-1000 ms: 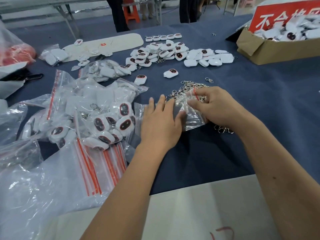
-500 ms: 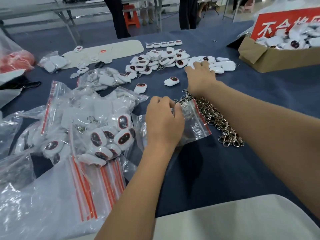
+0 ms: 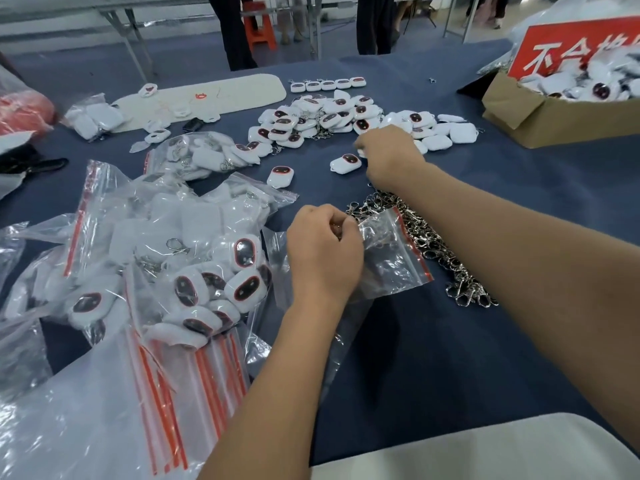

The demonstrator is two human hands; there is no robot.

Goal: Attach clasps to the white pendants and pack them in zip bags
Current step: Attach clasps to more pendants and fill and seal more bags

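My left hand (image 3: pixel 325 251) is curled over the top edge of a clear zip bag (image 3: pixel 391 261) with a red seal strip, and its fingertips pinch what looks like a small metal clasp. A pile of silver clasps (image 3: pixel 436 244) lies partly under that bag. My right hand (image 3: pixel 388 157) reaches far forward to the heap of white pendants (image 3: pixel 329 116). Its fingers curl down around one white pendant at the heap's near edge. Two loose pendants (image 3: pixel 346 163) (image 3: pixel 281 176) lie just left of it.
Filled zip bags of pendants (image 3: pixel 194 258) crowd the left. A stack of empty zip bags (image 3: pixel 173 375) lies at the near left. A cardboard box (image 3: pixel 554 123) of pendants stands at the far right. The table has a blue cloth (image 3: pixel 519 188), and a white sheet (image 3: pixel 485 452) lies near me.
My right hand left the zip bag, reached out to the pendant heap and closed on a pendant. My left hand went from lying flat on the bag to curled at its top edge.
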